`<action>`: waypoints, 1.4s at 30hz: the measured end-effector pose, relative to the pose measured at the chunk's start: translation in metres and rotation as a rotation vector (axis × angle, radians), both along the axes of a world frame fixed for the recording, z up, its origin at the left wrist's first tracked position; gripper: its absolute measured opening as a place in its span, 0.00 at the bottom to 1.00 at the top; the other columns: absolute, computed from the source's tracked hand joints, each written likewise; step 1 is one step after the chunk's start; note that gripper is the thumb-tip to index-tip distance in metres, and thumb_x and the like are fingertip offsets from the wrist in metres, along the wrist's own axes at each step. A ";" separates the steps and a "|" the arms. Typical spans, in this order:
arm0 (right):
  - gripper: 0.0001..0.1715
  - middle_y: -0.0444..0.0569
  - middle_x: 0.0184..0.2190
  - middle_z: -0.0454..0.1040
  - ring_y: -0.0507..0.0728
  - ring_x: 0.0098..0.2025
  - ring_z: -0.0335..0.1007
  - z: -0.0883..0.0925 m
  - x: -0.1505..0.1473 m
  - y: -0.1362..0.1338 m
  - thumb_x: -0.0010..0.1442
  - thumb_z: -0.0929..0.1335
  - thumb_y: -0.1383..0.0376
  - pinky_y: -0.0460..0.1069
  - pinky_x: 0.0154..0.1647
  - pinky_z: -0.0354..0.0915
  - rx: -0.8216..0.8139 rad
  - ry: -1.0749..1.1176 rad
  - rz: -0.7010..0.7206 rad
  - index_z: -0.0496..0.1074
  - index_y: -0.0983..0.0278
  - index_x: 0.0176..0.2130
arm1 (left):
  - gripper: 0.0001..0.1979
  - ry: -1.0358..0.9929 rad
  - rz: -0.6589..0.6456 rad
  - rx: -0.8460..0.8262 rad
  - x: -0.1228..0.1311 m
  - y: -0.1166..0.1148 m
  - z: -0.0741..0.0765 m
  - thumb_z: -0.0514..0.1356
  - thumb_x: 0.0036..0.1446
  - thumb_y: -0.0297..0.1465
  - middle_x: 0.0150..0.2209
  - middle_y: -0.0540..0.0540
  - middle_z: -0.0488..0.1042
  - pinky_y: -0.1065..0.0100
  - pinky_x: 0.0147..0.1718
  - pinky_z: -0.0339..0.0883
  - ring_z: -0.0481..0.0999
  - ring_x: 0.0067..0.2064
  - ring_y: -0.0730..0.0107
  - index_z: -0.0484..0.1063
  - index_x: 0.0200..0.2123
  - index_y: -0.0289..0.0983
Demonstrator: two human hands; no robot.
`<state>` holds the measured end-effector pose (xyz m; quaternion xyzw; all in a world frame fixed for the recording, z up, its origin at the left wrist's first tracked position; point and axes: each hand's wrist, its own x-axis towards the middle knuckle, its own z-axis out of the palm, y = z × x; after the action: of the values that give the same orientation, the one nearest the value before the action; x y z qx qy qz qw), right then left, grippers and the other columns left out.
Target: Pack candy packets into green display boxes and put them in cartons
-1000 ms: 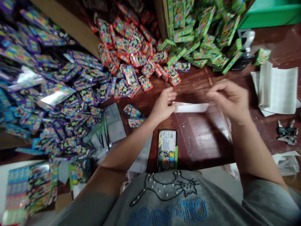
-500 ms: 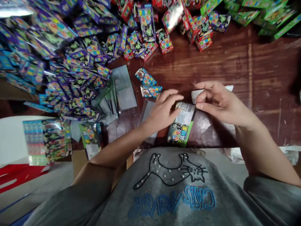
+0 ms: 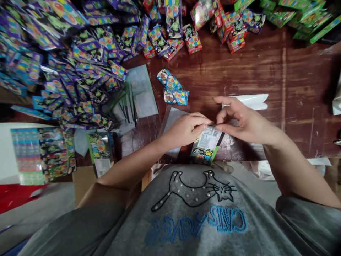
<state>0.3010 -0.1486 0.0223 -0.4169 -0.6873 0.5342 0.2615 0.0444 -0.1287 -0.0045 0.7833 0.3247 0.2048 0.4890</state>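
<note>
A flat printed candy pouch (image 3: 205,144) with a white label lies at the table's front edge. My left hand (image 3: 188,129) pinches its top edge, thumb against fingers. My right hand (image 3: 236,119) grips the same edge from the other side, thumb and fingertips together and the index finger raised. The two hands' fingertips nearly meet there. Beneath and beside my left hand is a clear plastic bag (image 3: 170,122). Two small blue candy packets (image 3: 176,96) lie just beyond it. Behind my right hand rests a folded white strip (image 3: 250,101).
Purple candy packets (image 3: 87,81) are heaped at the left, red ones (image 3: 193,39) at the back, green ones (image 3: 306,14) at the far right. Clear bags (image 3: 144,92) lie left of the blue packets. Another printed pouch (image 3: 101,153) sits by my left forearm.
My left hand has closed from spread fingers onto the pouch's top edge. My right hand has come in beside it, also pinching there. The view has shifted slightly.
</note>
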 end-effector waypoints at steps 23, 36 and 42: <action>0.49 0.54 0.69 0.69 0.67 0.66 0.72 -0.031 -0.025 -0.055 0.74 0.67 0.51 0.71 0.70 0.67 0.400 -0.116 -0.459 0.38 0.44 0.81 | 0.26 -0.229 0.314 -0.253 -0.063 0.007 -0.001 0.73 0.61 0.35 0.49 0.47 0.81 0.60 0.53 0.78 0.82 0.51 0.63 0.74 0.61 0.41; 0.55 0.57 0.63 0.64 0.67 0.65 0.69 -0.052 -0.084 -0.045 0.68 0.73 0.51 0.68 0.63 0.72 0.294 -0.003 -0.689 0.38 0.44 0.76 | 0.22 -0.220 0.483 -0.265 -0.054 -0.084 -0.032 0.74 0.60 0.46 0.52 0.42 0.79 0.63 0.46 0.80 0.83 0.50 0.64 0.70 0.44 0.40; 0.55 0.58 0.63 0.62 0.72 0.65 0.66 -0.068 -0.096 -0.052 0.66 0.74 0.49 0.76 0.67 0.66 0.514 -0.226 -0.776 0.42 0.45 0.76 | 0.28 -0.389 0.519 -0.172 -0.041 -0.054 -0.043 0.71 0.64 0.42 0.49 0.46 0.80 0.65 0.47 0.78 0.83 0.49 0.66 0.61 0.59 0.44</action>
<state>0.2046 -0.2009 -0.0457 -0.6200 -0.6149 0.1613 0.4599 0.0030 -0.1830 -0.0478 0.5764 0.4301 0.4400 0.5377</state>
